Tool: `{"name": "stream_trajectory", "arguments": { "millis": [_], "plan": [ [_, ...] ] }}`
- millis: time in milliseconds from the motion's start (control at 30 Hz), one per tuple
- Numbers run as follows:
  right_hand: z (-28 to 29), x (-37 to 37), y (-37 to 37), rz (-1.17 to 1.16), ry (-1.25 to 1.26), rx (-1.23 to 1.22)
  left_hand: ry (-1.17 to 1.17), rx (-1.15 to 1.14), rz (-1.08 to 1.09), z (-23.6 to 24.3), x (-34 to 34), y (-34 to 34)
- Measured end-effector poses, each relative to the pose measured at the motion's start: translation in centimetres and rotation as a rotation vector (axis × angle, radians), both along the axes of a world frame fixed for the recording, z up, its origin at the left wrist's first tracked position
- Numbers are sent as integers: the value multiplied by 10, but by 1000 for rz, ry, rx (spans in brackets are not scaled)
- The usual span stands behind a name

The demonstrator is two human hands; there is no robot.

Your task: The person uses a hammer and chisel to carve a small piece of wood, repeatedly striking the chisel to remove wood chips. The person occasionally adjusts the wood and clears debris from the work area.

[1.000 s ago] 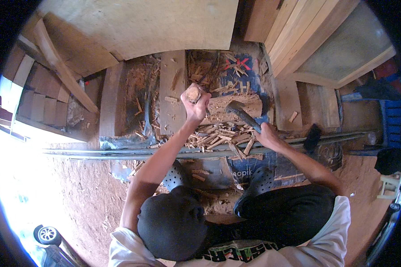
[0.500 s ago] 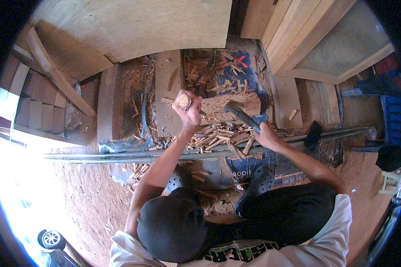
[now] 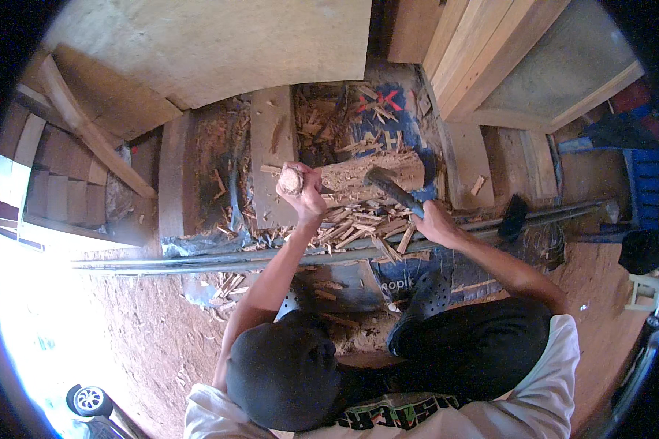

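Observation:
My left hand (image 3: 304,192) is closed round an upright piece of wood (image 3: 291,179), its pale, rough round end facing up, over the left end of a chipped wooden block (image 3: 373,170). My right hand (image 3: 432,225) grips a dark, long-handled tool (image 3: 397,192) whose head is over that block, right of the held wood; whether it touches the block I cannot tell. A heap of split sticks (image 3: 351,228) lies just below the block, with more chips (image 3: 234,285) scattered around.
Plywood (image 3: 220,44) and leaning boards (image 3: 483,44) border the work spot. Long pipes (image 3: 161,265) run across in front of my feet (image 3: 425,300). Planks (image 3: 271,117) lie on the ground. A blue slatted plastic object (image 3: 644,190) is at the right, a car wheel (image 3: 88,399) at lower left.
My left hand and the held wood have moved left and down. My right hand and the tool have shifted slightly left in the view.

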State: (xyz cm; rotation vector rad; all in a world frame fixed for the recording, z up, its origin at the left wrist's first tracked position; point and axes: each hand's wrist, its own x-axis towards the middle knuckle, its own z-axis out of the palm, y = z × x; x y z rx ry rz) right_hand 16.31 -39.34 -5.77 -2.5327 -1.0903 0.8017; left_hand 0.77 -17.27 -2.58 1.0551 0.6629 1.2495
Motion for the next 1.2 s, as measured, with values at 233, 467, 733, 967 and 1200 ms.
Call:
{"name": "stream_trajectory", "arguments": {
  "millis": [233, 467, 733, 967, 1200],
  "plan": [
    [-3, -3, -3, -5, 45, 36, 67, 59, -54, -8, 2, -2],
    [22, 6, 10, -29, 184, 88, 309, 181, 175, -11, 11, -15],
    [152, 1, 51, 4, 308, 449, 374, 250, 160, 10, 16, -19],
    [224, -39, 74, 56, 100, 574, 316, 239, 52, 12, 13, -9],
    [191, -41, 75, 167, -21, 139, 275, 210, -42, 8, 13, -7]
  ]
}}
